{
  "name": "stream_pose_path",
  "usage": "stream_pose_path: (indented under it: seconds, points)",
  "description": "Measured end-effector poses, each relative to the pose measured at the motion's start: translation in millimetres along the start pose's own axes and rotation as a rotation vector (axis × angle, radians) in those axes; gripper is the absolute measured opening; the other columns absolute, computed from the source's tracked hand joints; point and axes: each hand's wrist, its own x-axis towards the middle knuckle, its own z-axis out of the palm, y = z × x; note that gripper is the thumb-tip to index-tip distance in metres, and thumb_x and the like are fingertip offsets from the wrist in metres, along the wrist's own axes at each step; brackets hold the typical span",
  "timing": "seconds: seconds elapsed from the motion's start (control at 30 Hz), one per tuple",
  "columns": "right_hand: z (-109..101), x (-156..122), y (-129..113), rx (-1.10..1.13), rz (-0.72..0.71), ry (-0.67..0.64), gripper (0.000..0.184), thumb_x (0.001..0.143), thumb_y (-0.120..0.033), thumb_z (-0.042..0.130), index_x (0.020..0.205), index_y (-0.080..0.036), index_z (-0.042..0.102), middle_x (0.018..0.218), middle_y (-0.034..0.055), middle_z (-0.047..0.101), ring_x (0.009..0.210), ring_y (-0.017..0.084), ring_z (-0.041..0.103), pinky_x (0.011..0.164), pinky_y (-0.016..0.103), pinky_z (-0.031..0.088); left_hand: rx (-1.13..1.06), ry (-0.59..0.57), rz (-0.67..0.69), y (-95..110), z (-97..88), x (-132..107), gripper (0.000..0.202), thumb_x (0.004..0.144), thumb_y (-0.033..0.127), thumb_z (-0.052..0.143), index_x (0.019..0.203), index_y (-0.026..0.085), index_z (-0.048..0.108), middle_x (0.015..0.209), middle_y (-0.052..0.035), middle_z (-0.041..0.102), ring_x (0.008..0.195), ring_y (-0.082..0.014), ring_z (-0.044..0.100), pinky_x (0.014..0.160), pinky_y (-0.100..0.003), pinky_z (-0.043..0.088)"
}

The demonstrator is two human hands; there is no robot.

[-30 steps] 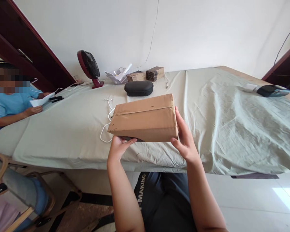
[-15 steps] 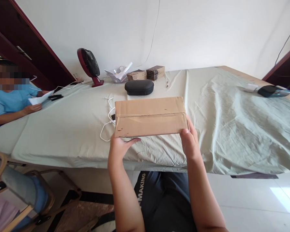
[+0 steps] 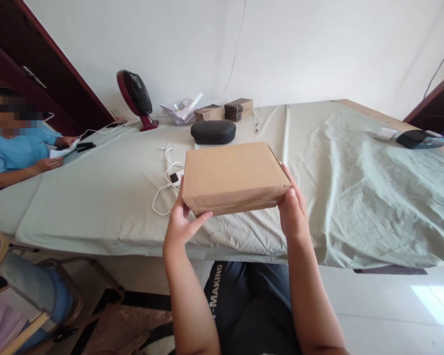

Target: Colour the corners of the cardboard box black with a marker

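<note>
I hold a flat brown cardboard box [image 3: 234, 176] above the near edge of the cloth-covered table [image 3: 96, 197]. Its plain broad face is turned up towards me. My left hand [image 3: 182, 224] grips the box's lower left corner, thumb along the front edge. My right hand [image 3: 295, 213] clasps its right end, fingers wrapped round the side. Both hands are closed on the box.
A white cable with a charger [image 3: 169, 178] lies just beyond the box. Further back are a black case [image 3: 213, 132], two small brown boxes [image 3: 224, 111], a red fan [image 3: 135, 97] and white plastic [image 3: 179, 111]. A seated person in blue [image 3: 11, 153] holds paper at the left. Dark devices [image 3: 416, 139] lie far right.
I have turned the box over in my hands: the taped seam face that showed before has rolled away and a plain face is now up. The person at left lowered the paper.
</note>
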Motion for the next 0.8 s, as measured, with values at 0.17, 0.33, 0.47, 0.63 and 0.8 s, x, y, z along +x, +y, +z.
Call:
stream_pose_path:
  seconds: [0.17,0.33,0.47,0.63,0.8]
  points:
    - [0.6,-0.8,8.5,-0.01,0.061,0.11,0.063,0.104,-0.06,0.055,0.161,-0.035,0.051,0.169,0.0014,0.049,0.16,0.033,0.041,0.131,0.06,0.037,-0.023,-0.064,0.034,1.4,-1.5,1.8,0.114,0.068,0.058,0.096,0.165,0.029,0.043,0.164,-0.0172,0.052,0.155,-0.0346,0.049,0.125,-0.044,0.045]
    - [7.4,-1.3,1.8,0.078,-0.001,0.099,0.055,0.101,-0.047,0.062,0.155,-0.036,0.059,0.161,0.0001,0.059,0.156,0.036,0.047,0.13,0.063,0.037,-0.171,0.097,0.02,2.0,8.6,6.0,0.088,0.088,0.087,0.054,0.15,0.024,0.063,0.154,-0.016,0.062,0.151,-0.0351,0.054,0.117,-0.04,0.052]
    - [15.3,-3.6,-6.4,0.062,-0.026,0.12,0.044,0.104,-0.049,0.061,0.146,-0.038,0.067,0.154,0.0004,0.067,0.15,0.035,0.055,0.126,0.062,0.044,-0.141,0.313,-0.005,3.9,18.3,9.4,0.081,0.094,0.083,0.051,0.142,0.02,0.069,0.14,-0.0156,0.072,0.144,-0.032,0.06,0.112,-0.037,0.054]
    - [20.1,-2.2,-6.0,0.147,-0.021,0.148,0.033,0.1,-0.054,0.068,0.126,-0.036,0.077,0.142,0.0036,0.074,0.141,0.035,0.064,0.123,0.061,0.047,-0.172,0.509,-0.158,10.0,16.9,14.3,0.065,0.09,0.066,0.068,0.132,0.018,0.075,0.132,-0.0156,0.077,0.13,-0.0351,0.07,0.092,-0.038,0.063]
    - [17.8,-0.6,-5.1,0.152,0.063,0.143,0.052,0.092,-0.06,0.075,0.136,-0.034,0.066,0.146,0.0068,0.068,0.144,0.036,0.06,0.122,0.059,0.049,-0.24,0.326,-0.074,7.2,2.4,8.7,0.064,0.073,0.036,0.089,0.135,0.023,0.075,0.142,-0.0126,0.073,0.144,-0.0365,0.061,0.115,-0.046,0.056]
